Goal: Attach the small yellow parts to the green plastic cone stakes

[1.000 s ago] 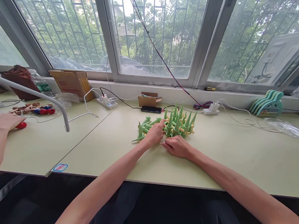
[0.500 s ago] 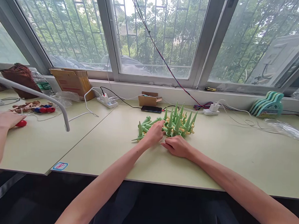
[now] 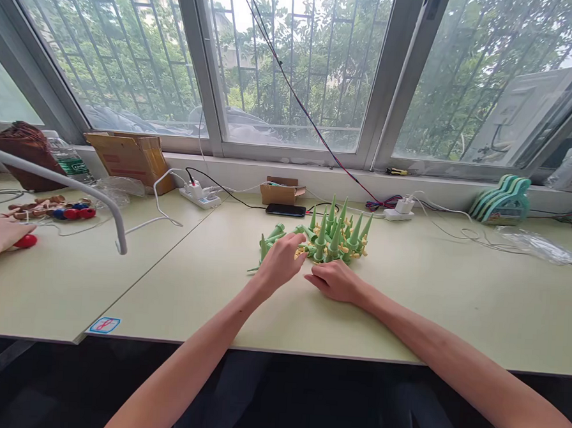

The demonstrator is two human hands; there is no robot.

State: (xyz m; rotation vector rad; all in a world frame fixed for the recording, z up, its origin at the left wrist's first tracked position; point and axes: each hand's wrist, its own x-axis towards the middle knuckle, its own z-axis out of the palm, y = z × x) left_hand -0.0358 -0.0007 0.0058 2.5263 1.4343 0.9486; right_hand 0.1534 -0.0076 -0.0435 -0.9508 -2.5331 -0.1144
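Observation:
My left hand (image 3: pixel 283 258) hovers over the left part of a pile of green plastic pieces, its thumb apart from its fingers and nothing visible between them. Under and behind it lie green tubular pieces (image 3: pixel 278 229) on their sides. A green cone (image 3: pixel 264 246) stands at the pile's left end. My right hand (image 3: pixel 335 280) rests on the table in front of the upright green cones (image 3: pixel 335 239), fingers curled together; whatever they may hold is hidden. Small yellow pieces (image 3: pixel 364 243) stick out among these cones.
A phone (image 3: pixel 286 210) and a small cardboard box (image 3: pixel 281 191) lie behind the pile. At far left, another person's hand (image 3: pixel 0 232) is near a red ball (image 3: pixel 25 241). A grey curved bar (image 3: pixel 90 194) reaches over the left table. Power strips (image 3: pixel 200 197) and cables run along the back.
My left hand has drawn back a little to the left from the upright cones, and its fingers have parted. My right hand stays nearly in place. The view has shifted slightly.

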